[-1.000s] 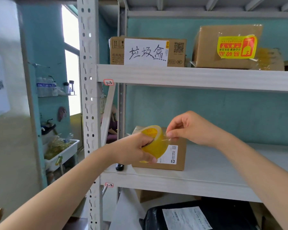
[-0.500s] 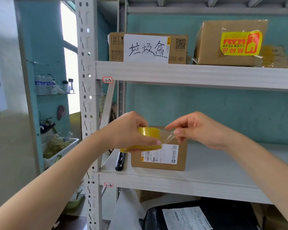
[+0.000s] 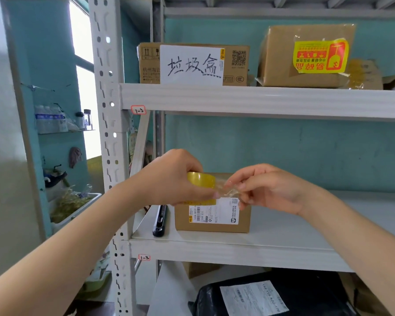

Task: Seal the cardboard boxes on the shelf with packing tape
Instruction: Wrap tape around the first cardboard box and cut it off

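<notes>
left hand [image 3: 169, 179] grips yellowish packing tape roll [image 3: 201, 180] | right hand [image 3: 263, 187] pinches its peeled clear end [image 3: 226, 189] | both held just in front of labelled cardboard box [image 3: 212, 218] on middle shelf [image 3: 237, 249], left side

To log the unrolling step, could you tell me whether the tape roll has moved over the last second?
Yes. The tape roll in the left hand has tipped flat and risen slightly against the box label, which it overlapped more before.
</notes>
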`<state>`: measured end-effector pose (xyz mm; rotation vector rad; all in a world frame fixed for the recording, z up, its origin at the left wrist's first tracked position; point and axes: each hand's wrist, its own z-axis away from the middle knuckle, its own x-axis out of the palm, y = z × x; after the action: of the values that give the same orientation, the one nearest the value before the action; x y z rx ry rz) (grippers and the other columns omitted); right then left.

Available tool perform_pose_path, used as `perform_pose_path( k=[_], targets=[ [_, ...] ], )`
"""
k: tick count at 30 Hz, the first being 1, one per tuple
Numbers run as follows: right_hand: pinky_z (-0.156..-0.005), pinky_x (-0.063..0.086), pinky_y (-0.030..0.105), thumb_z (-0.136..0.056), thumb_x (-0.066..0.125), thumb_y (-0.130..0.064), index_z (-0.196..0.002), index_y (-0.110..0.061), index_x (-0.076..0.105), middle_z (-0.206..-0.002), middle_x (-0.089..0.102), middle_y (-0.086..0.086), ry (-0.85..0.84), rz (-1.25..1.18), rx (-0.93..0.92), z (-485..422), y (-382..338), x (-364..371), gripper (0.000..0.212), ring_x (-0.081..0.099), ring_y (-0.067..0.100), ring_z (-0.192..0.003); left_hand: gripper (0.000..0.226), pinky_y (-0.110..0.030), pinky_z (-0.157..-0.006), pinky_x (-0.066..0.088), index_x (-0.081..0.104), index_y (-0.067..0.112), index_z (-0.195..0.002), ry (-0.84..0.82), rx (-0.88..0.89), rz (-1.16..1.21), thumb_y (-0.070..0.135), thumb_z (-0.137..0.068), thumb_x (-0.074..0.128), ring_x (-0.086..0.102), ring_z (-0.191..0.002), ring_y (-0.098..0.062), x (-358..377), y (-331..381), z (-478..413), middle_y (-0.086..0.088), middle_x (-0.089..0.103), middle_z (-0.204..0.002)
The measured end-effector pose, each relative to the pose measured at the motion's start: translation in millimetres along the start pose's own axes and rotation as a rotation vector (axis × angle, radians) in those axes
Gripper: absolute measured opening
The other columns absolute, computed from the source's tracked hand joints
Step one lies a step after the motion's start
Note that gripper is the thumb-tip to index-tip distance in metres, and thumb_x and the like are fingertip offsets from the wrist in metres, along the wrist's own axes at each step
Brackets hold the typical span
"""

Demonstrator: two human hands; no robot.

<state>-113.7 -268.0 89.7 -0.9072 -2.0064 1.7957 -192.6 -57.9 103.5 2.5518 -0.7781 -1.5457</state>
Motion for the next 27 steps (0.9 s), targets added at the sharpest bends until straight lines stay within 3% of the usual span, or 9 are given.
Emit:
perform_pose_path(
  k=[5, 8, 11, 14, 18, 22, 25, 27],
  targets=[
    [-0.059, 0.048, 0.023, -0.072, 0.062, -0.014, -0.065, -0.008, 0.068, -0.062, 0.060, 0.006, 0.063, 0.083, -0.125, -1.5, 2.1, 7.2, 0.011, 0.055, 0.015, -0.058, 0.060, -0.026, -0.044, 0.046, 0.064, 0.009, -0.062, 0.006, -0.042, 0.078, 0.068, -0.051, 0.071, 0.059, -0.046, -0.016, 2.0, -4.3, -4.0, -0.009, 0.061, -0.058],
    [-0.060, 0.047, 0.026, -0.075, 0.059, -0.019, -0.057, -0.008, 0.061, -0.061, 0.057, 0.007, 0.101, -0.087, -0.194, -5.1, 6.1, 16.1, 0.021, 0.055, 0.018, -0.059, 0.063, -0.025, -0.046, 0.044, 0.065, 0.008, -0.065, -0.022, -0.052, 0.215, 0.069, -0.050, 0.070, 0.052, -0.042, -0.012, -0.5, -3.9, -4.0, -0.008, 0.062, -0.054],
    [-0.058, 0.043, 0.027, -0.076, 0.062, -0.028, -0.048, -0.012, 0.059, -0.059, 0.057, 0.002, 0.139, -0.287, -0.205, -6.4, 12.0, 27.1, 0.033, 0.052, 0.019, -0.060, 0.065, -0.023, -0.045, 0.046, 0.066, 0.005, -0.069, -0.044, -0.071, 0.346, 0.067, -0.049, 0.072, 0.057, -0.047, -0.021, -2.1, -5.6, -3.0, -0.019, 0.065, -0.062],
    [-0.057, 0.039, 0.026, -0.072, 0.060, -0.038, -0.042, -0.014, 0.054, -0.055, 0.055, 0.000, 0.212, -0.377, -0.168, -6.1, 18.6, 35.8, 0.038, 0.049, 0.016, -0.055, 0.058, -0.020, -0.040, 0.043, 0.064, 0.006, -0.062, -0.067, -0.111, 0.446, 0.061, -0.051, 0.076, 0.053, -0.037, -0.019, 0.2, -6.8, 1.8, -0.009, 0.059, -0.048],
    [-0.060, 0.050, 0.027, -0.055, 0.074, -0.047, -0.040, -0.008, 0.047, -0.052, 0.049, 0.007, 0.291, -0.568, -0.172, -6.5, 23.0, 43.0, 0.049, 0.053, 0.017, -0.051, 0.067, -0.021, -0.042, 0.044, 0.064, 0.004, -0.066, 0.025, -0.140, 0.412, 0.067, -0.046, 0.073, 0.059, -0.046, -0.022, 6.2, -8.7, 3.7, -0.010, 0.063, -0.055],
    [-0.061, 0.053, 0.024, -0.053, 0.084, -0.030, -0.052, -0.009, 0.061, -0.061, 0.065, 0.005, 0.238, -0.498, -0.267, -3.8, 27.8, 43.4, 0.031, 0.062, 0.015, -0.059, 0.060, -0.023, -0.041, 0.044, 0.065, 0.003, -0.067, 0.096, -0.167, 0.416, 0.061, -0.055, 0.075, 0.059, -0.043, -0.023, 9.1, -10.7, 6.1, -0.011, 0.064, -0.057],
    [-0.057, 0.051, 0.022, -0.061, 0.073, -0.017, -0.054, -0.009, 0.056, -0.056, 0.065, 0.003, 0.400, -0.453, -0.248, -2.4, 30.4, 42.4, 0.020, 0.063, 0.014, -0.057, 0.064, -0.026, -0.045, 0.043, 0.066, 0.001, -0.071, 0.139, -0.159, 0.331, 0.063, -0.055, 0.072, 0.059, -0.049, -0.030, 12.1, -11.9, 7.7, -0.020, 0.065, -0.067],
    [-0.053, 0.052, 0.021, -0.060, 0.072, -0.015, -0.054, -0.009, 0.051, -0.054, 0.063, 0.004, 0.487, -0.476, -0.248, -2.3, 33.5, 42.9, 0.023, 0.064, 0.014, -0.055, 0.065, -0.026, -0.048, 0.041, 0.066, 0.002, -0.069, 0.181, -0.140, 0.254, 0.065, -0.055, 0.070, 0.054, -0.049, -0.022, 14.4, -12.1, 8.5, -0.021, 0.062, -0.069]
  ],
)
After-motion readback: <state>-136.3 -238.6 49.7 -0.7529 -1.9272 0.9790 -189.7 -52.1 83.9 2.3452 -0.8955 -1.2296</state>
